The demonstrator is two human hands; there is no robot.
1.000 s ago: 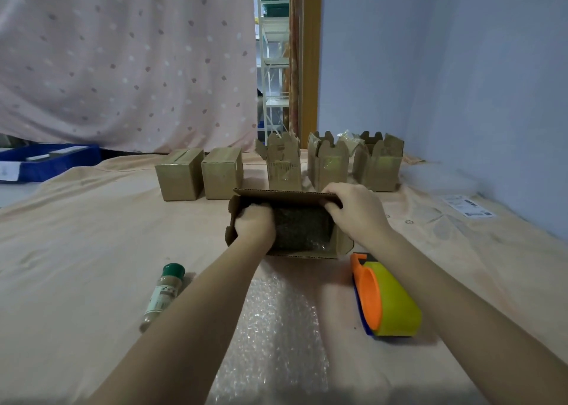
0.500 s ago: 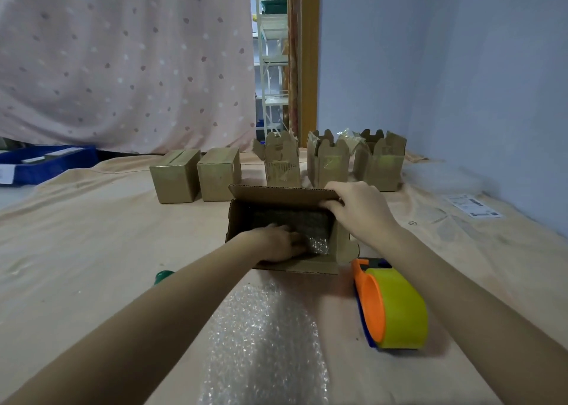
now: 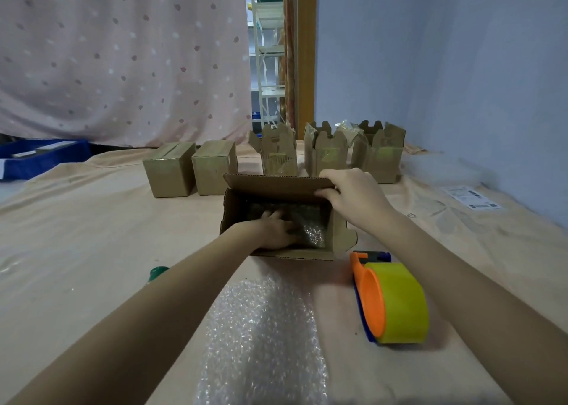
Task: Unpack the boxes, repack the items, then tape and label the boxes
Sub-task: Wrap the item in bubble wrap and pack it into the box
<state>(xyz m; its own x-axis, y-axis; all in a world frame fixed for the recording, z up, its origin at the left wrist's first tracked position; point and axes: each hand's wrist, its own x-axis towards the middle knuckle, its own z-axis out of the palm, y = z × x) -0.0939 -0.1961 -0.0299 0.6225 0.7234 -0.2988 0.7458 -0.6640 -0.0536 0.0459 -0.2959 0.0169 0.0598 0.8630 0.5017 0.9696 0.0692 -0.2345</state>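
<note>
Peach cloth covers the tabletop point(image 3: 76, 235) in front of you, with a dotted pink curtain point(image 3: 123, 51) behind and a blue wall point(image 3: 445, 66) to your right. Your left hand point(image 3: 273, 231) lies inside the open box point(image 3: 341, 235), fingers spread flat on the bubble wrap lining point(image 3: 310, 226), while your right hand point(image 3: 356, 195) pinches the far flap. Beside the box sits a tape dispenser point(image 3: 390, 300); a loose bubble wrap sheet point(image 3: 261, 337) lies nearer you. Five small boxes point(image 3: 169, 171) line the back.
</note>
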